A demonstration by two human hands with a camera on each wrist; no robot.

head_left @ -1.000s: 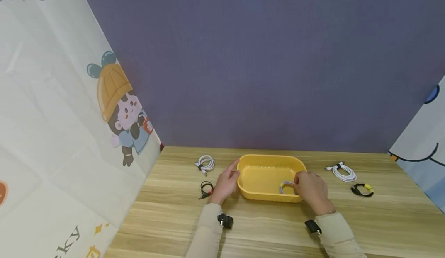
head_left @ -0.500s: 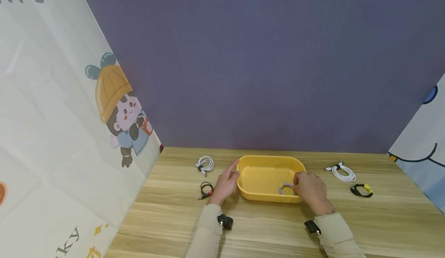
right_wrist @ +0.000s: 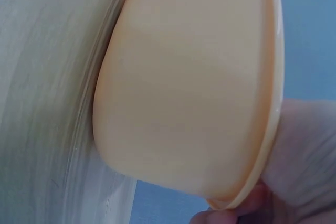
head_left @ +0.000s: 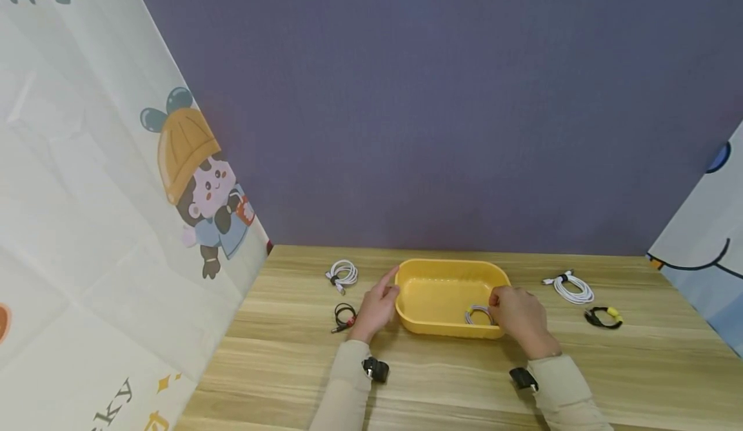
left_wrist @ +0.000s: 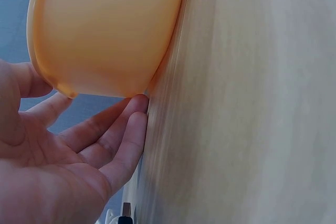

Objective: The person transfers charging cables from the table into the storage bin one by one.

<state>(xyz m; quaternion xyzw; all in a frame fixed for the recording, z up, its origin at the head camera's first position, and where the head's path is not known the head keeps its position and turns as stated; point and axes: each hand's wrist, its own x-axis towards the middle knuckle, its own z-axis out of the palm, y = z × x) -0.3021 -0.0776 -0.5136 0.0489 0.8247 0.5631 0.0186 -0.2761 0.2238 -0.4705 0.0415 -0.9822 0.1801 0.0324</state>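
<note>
A yellow plastic tub (head_left: 447,297) sits at the lower centre of the head view on the wooden counter (head_left: 453,386), close to the purple back wall. The left hand (head_left: 377,305) lies against the tub's left end, fingers straight and loosely spread, the forefinger pointing up along the rim. The right hand (head_left: 519,318) is at the tub's right end, its fingers curled over the rim onto a grey coiled cable (head_left: 477,315) that lies inside, at the lower right of the tub; whether they pinch the coil cannot be told.

Left of the tub lie a white coiled cable (head_left: 344,272) and a black cable (head_left: 345,315), right of it another white cable (head_left: 573,287) and a black cable with a yellow tie (head_left: 605,317). Bare counter stretches along the bottom of the frame, nearer than the tub.

The left wrist view alone shows the left fingers (left_wrist: 113,140) reaching to the tub's underside (left_wrist: 105,30) where it meets the counter. The right wrist view shows the tub's outer wall (right_wrist: 184,87) and rim, with a fingertip (right_wrist: 252,203) under the lip.
</note>
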